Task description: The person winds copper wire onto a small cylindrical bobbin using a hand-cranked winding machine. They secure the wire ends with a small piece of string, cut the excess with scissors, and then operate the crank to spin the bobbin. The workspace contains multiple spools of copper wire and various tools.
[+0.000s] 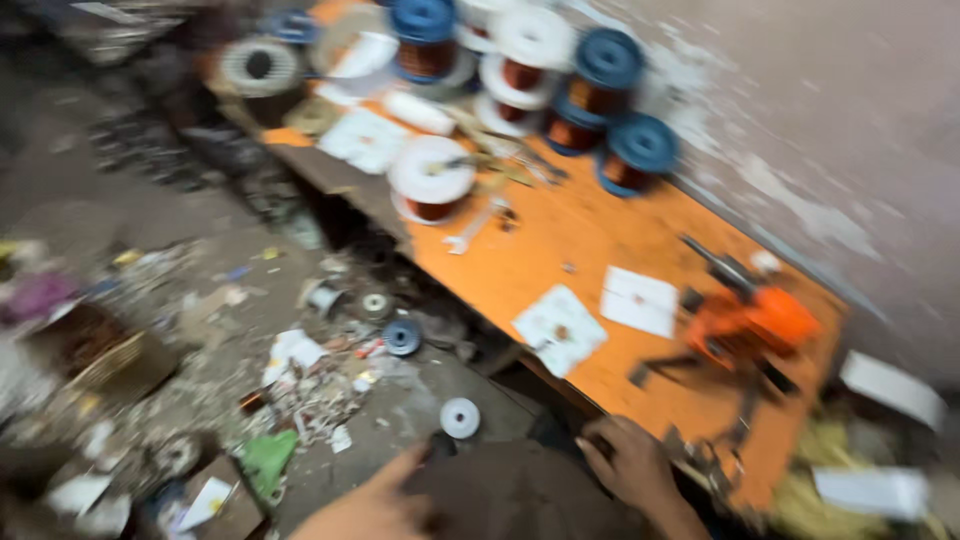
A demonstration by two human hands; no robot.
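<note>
The view is motion-blurred throughout, so fine detail is not readable. The right hand (pixel 625 460) is resting at the near edge of the orange worktop (pixel 590 235), fingers curled down over the edge; whether they are closing on anything cannot be told. The left hand (pixel 375 505) is reaching out low at the near edge of the view, palm down with fingers extended loosely, holding nothing visible. A small white spool (pixel 460 417) is lying on the floor (pixel 200 290) just beyond the left hand's fingertips, apart from them.

On the worktop, to the right and beyond the right hand, an orange hand-cranked winding tool (pixel 750 322) is sitting with a dark shaft pointing to the far left. Two white paper sheets (pixel 600 315) are lying side by side left of it. At the far end, blue-flanged reels of copper wire (pixel 610 85) are standing grouped against the wall (pixel 820 150), with white-flanged reels (pixel 432 178) beside and in front of them. A light-coloured spanner (pixel 470 230) is lying near the worktop's left edge.

The floor on the left is carrying scattered debris: paper scraps (pixel 300 375), a small blue spool (pixel 402 337), and a green scrap (pixel 268 458). White papers (pixel 890 390) are lying at the right, off the worktop's near end.
</note>
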